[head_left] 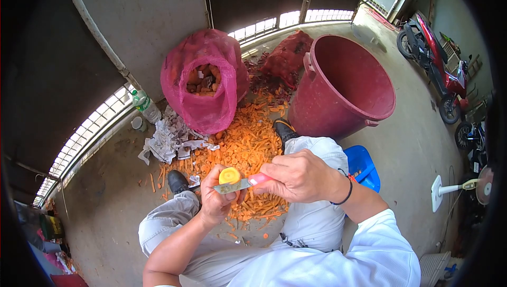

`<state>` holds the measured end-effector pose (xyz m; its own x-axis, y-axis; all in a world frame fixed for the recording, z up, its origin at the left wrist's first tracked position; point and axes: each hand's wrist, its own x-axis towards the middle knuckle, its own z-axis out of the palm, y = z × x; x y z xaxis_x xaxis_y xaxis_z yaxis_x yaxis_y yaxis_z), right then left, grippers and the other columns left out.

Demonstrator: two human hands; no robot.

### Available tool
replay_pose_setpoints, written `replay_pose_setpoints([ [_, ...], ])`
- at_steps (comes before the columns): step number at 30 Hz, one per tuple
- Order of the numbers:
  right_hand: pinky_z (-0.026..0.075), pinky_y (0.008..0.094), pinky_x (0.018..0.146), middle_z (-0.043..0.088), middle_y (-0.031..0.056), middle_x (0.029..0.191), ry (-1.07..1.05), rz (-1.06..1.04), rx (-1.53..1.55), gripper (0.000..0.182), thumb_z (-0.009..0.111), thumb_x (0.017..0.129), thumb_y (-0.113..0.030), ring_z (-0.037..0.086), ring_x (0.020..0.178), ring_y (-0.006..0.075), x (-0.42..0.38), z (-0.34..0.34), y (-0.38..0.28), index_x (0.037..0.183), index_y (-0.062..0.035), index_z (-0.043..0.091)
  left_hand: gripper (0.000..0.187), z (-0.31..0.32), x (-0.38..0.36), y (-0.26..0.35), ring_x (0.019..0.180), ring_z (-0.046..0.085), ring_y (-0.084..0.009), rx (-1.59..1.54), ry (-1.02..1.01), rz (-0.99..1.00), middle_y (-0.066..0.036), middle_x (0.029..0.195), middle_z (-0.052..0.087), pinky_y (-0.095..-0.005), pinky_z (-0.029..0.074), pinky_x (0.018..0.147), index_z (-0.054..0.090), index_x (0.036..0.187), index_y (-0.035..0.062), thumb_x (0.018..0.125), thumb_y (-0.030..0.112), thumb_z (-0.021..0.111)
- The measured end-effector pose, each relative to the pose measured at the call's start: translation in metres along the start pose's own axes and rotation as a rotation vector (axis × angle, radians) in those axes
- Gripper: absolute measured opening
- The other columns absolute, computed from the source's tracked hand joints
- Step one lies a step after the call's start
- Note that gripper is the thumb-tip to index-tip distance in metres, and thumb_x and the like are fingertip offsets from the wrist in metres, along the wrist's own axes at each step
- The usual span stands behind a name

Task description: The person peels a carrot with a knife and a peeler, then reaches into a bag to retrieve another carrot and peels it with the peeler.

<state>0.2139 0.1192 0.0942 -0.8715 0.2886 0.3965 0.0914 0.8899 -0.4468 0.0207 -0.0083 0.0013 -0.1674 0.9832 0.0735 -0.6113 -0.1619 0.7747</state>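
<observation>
My left hand (213, 198) is closed around a carrot (229, 175), whose pale yellow-orange cut end faces up. In my right hand (299, 177) is a knife (231, 187), gripped by its pink handle. The blade points left and lies across the near side of the carrot's cut end, close to my left thumb. Below both hands, a wide heap of orange carrot peelings and cut ends (248, 147) covers the floor between my shoes.
A pink mesh sack (174, 83) holding carrots stands ahead, with crumpled paper (168, 138) and a plastic bottle (146, 105) to its left. A large maroon bin (322, 102) stands ahead right, beside a red mesh sack (288, 57). A blue container (372, 176) sits by my right knee.
</observation>
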Motion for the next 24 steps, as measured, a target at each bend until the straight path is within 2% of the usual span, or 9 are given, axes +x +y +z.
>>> replay_pose_setpoints([
  [2, 0.049, 0.0406, 0.046, 0.057, 0.0080, 0.064, -0.008, 0.010, 0.005, 0.035, 0.073, 0.094, -0.042, 0.063, 0.054, 0.0275, -0.002, 0.001, 0.006, 0.086, -0.0079, 0.069, 0.050, -0.008, 0.000, -0.002, 0.061, 0.056, -0.0164, -0.043, -0.043, 0.015, -0.006, 0.079, 0.058, -0.0301, 0.047, 0.050, 0.052, 0.100, 0.0055, 0.082, 0.035, 0.087],
  [4, 0.048, 0.0412, 0.045, 0.057, 0.0078, 0.064, -0.010, 0.050, 0.059, 0.035, 0.073, 0.094, -0.041, 0.063, 0.054, 0.0282, -0.002, 0.000, 0.008, 0.085, -0.0084, 0.069, 0.048, -0.012, -0.001, -0.001, 0.064, 0.064, -0.0277, -0.061, -0.069, -0.044, -0.016, 0.091, 0.065, -0.0362, 0.052, 0.051, 0.052, 0.100, 0.0053, 0.079, 0.031, 0.087],
  [5, 0.048, 0.0412, 0.045, 0.057, 0.0078, 0.064, -0.014, 0.048, 0.058, 0.035, 0.073, 0.094, -0.041, 0.063, 0.054, 0.0282, -0.002, -0.001, 0.008, 0.085, -0.0084, 0.069, 0.048, -0.012, -0.002, -0.003, 0.064, 0.064, -0.0277, -0.063, -0.068, -0.042, -0.016, 0.091, 0.065, -0.0362, 0.052, 0.051, 0.052, 0.100, 0.0053, 0.079, 0.031, 0.087],
  [7, 0.048, 0.0404, 0.045, 0.057, 0.0075, 0.064, -0.037, 0.052, 0.026, 0.036, 0.071, 0.095, -0.042, 0.064, 0.055, 0.0280, -0.003, -0.003, 0.005, 0.083, -0.0087, 0.070, 0.048, -0.003, -0.001, 0.002, 0.058, 0.055, -0.0180, -0.027, -0.064, -0.013, -0.005, 0.074, 0.056, -0.0314, 0.047, 0.049, 0.053, 0.097, 0.0036, 0.081, 0.035, 0.086],
  [11, 0.051, 0.0413, 0.049, 0.063, 0.0093, 0.069, -0.051, 0.034, 0.075, 0.036, 0.070, 0.097, -0.042, 0.066, 0.060, 0.0300, -0.002, -0.007, 0.025, 0.084, -0.0078, 0.071, 0.049, -0.005, -0.004, 0.004, 0.060, 0.056, -0.0183, -0.083, -0.121, -0.066, -0.007, 0.079, 0.059, -0.0321, 0.047, 0.050, 0.058, 0.104, 0.0008, 0.081, 0.034, 0.085],
  [13, 0.053, 0.0428, 0.056, 0.069, 0.0122, 0.076, 0.002, 0.170, 0.029, 0.036, 0.069, 0.098, -0.040, 0.068, 0.065, 0.0324, -0.002, -0.006, 0.050, 0.086, -0.0070, 0.073, 0.053, -0.005, -0.003, 0.005, 0.061, 0.058, -0.0194, -0.079, -0.221, -0.108, -0.009, 0.085, 0.061, -0.0329, 0.048, 0.051, 0.060, 0.112, -0.0017, 0.081, 0.034, 0.084],
  [17, 0.054, 0.0438, 0.061, 0.071, 0.0146, 0.081, -0.054, 0.287, 0.022, 0.033, 0.070, 0.098, -0.038, 0.069, 0.071, 0.0345, -0.001, -0.009, 0.053, 0.090, -0.0065, 0.075, 0.054, -0.004, 0.002, 0.010, 0.066, 0.062, -0.0246, -0.136, -0.232, -0.215, -0.013, 0.085, 0.061, -0.0334, 0.050, 0.052, 0.060, 0.120, -0.0048, 0.082, 0.026, 0.082],
  [19, 0.053, 0.0417, 0.061, 0.071, 0.0141, 0.081, 0.045, 0.252, 0.153, 0.031, 0.071, 0.098, -0.038, 0.069, 0.071, 0.0328, -0.003, -0.004, 0.045, 0.096, -0.0070, 0.077, 0.049, 0.000, 0.003, 0.012, 0.070, 0.063, -0.0234, -0.081, -0.081, -0.299, -0.010, 0.086, 0.059, -0.0330, 0.050, 0.051, 0.059, 0.120, -0.0035, 0.084, 0.022, 0.080],
  [24, 0.052, 0.0382, 0.059, 0.070, 0.0113, 0.080, 0.028, 0.177, 0.289, 0.032, 0.075, 0.095, -0.038, 0.067, 0.068, 0.0292, -0.006, -0.001, 0.035, 0.102, -0.0074, 0.078, 0.045, -0.005, 0.007, 0.011, 0.071, 0.063, -0.0164, 0.047, -0.053, -0.281, -0.007, 0.090, 0.063, -0.0296, 0.050, 0.054, 0.055, 0.123, 0.0037, 0.092, 0.027, 0.078],
])
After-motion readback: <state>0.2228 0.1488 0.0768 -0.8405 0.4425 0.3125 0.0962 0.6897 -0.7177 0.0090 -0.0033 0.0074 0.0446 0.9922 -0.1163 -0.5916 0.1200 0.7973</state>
